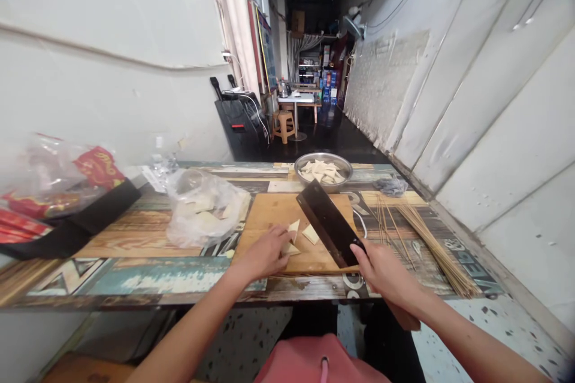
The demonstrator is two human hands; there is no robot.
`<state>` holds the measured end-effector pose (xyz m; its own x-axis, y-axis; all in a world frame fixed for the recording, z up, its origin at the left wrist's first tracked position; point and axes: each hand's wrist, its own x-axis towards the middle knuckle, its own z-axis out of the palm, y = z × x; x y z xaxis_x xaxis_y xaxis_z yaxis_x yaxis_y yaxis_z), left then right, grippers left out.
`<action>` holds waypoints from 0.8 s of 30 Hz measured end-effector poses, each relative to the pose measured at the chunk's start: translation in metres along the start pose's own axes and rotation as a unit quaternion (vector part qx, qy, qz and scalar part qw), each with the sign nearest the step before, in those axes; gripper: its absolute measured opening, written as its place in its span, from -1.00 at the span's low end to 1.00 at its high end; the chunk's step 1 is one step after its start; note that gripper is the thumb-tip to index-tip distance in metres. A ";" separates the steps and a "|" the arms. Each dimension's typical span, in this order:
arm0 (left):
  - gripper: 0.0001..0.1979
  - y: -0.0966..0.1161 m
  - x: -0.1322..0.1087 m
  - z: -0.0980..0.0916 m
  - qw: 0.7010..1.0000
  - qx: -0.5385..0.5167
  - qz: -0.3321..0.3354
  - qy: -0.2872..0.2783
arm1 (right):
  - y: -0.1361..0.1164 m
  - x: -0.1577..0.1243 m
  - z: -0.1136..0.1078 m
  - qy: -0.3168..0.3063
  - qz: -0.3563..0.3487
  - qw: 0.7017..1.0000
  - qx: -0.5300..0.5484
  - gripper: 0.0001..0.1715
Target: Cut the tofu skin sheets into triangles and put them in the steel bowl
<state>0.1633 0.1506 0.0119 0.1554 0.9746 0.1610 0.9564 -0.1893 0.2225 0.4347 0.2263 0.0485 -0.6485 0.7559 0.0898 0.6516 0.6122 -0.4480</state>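
My right hand (381, 269) is closed round the handle of a dark cleaver (327, 221), whose broad blade lies over the wooden cutting board (269, 209). My left hand (265, 251) rests on the board with its fingertips pressed on pale flat tofu pieces (291, 239). One more pale piece (311, 234) lies just left of the blade. Behind the board stands a metal bowl (300, 163) filled with several cut pieces of the same kind.
A clear plastic bag (202, 206) with more pale sheets lies left of the board. Bamboo skewers (426, 242) are spread on the table's right side. Red-printed bags (58, 182) and a black tray sit at the far left. A wall runs close along the right.
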 end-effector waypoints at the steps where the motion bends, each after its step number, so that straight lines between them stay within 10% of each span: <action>1: -0.34 -0.002 0.006 -0.004 0.999 0.001 0.001 -0.038 | 0.002 0.000 -0.001 0.004 0.004 1.000 0.002 -0.60; 5: -0.16 -0.006 0.036 -0.014 0.986 0.022 -0.016 -0.165 | 0.009 -0.005 -0.001 -0.007 0.018 0.999 0.039 -0.57; 14: -0.64 -0.014 0.082 -0.018 0.981 0.044 -0.015 -0.190 | 0.029 -0.027 0.011 -0.023 0.077 0.983 0.163 -0.59; 24: -0.63 -0.041 0.193 -0.066 0.994 -0.022 -0.105 -0.026 | 0.057 -0.043 0.030 0.030 0.137 0.964 0.226 -0.56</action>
<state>0.1376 0.3391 0.0969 -0.0319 0.9979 0.0568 0.9578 0.0143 0.2871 0.4878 0.2221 -0.0073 -0.4446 0.8948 -0.0418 0.5487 0.2351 -0.8023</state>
